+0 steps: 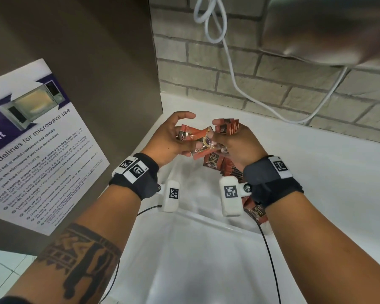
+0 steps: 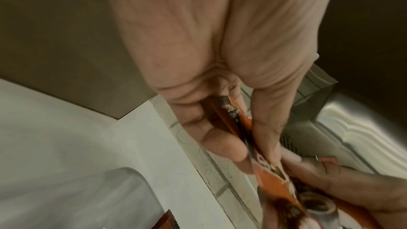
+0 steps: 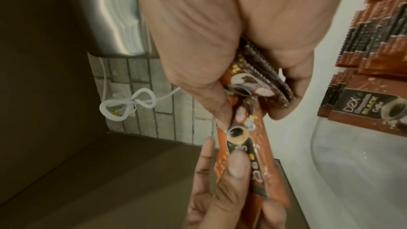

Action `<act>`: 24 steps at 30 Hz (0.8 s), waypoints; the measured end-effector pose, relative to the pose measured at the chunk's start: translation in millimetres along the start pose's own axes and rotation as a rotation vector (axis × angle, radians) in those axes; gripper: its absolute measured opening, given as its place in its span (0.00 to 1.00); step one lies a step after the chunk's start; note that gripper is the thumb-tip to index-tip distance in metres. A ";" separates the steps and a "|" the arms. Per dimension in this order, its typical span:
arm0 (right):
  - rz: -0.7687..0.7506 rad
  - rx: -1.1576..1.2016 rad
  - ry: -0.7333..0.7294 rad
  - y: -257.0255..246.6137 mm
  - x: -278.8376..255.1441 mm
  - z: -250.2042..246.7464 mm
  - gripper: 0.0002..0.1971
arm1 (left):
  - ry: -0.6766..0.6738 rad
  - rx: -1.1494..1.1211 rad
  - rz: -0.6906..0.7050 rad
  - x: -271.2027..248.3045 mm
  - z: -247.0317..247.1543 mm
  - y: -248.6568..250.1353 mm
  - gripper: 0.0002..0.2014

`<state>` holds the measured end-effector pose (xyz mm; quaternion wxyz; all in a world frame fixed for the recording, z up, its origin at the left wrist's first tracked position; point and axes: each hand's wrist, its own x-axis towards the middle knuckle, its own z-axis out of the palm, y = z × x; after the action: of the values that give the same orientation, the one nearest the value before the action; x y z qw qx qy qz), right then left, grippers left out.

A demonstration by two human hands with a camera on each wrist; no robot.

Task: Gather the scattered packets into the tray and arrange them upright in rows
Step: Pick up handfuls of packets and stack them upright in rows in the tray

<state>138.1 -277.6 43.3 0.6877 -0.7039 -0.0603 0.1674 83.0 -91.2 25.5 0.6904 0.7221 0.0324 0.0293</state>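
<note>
- Left hand (image 1: 169, 137) and right hand (image 1: 239, 143) each pinch orange packets (image 1: 203, 141) above the tray (image 1: 184, 216).
- Packets look light, thin, slippery; best pinched flat across the faces, near the serrated ends.

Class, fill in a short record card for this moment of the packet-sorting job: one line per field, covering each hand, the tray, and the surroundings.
left hand: left hand pinches loose orange packets, above the tray
right hand: right hand grips a stack of packets and also holds the loose ones
tray: clear tray on the white counter; a row of packets already stands upright along one side
labels: D2X Black Coffee
surroundings: brick wall, white cable, microwave notice
</note>
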 end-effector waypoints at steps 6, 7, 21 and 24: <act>0.132 -0.138 -0.293 8.4 -7.9 -1.7 0.19 | 0.076 -0.104 0.026 1.3 -2.7 -4.2 0.31; 0.142 -0.165 -0.321 7.6 -9.0 -1.0 0.19 | 0.044 -0.084 0.037 1.3 -0.2 -3.6 0.30; 0.166 0.209 -0.139 11.0 -7.9 -4.6 0.26 | 0.095 -0.121 0.048 0.9 -7.2 -7.9 0.15; 0.134 0.112 -0.138 6.2 -7.1 -3.5 0.30 | -0.025 -0.033 0.051 -2.9 -4.9 1.2 0.21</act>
<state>131.7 -283.5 38.2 0.7075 -0.6535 -0.0507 0.2642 79.8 -86.6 26.9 0.7016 0.7115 0.0048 0.0387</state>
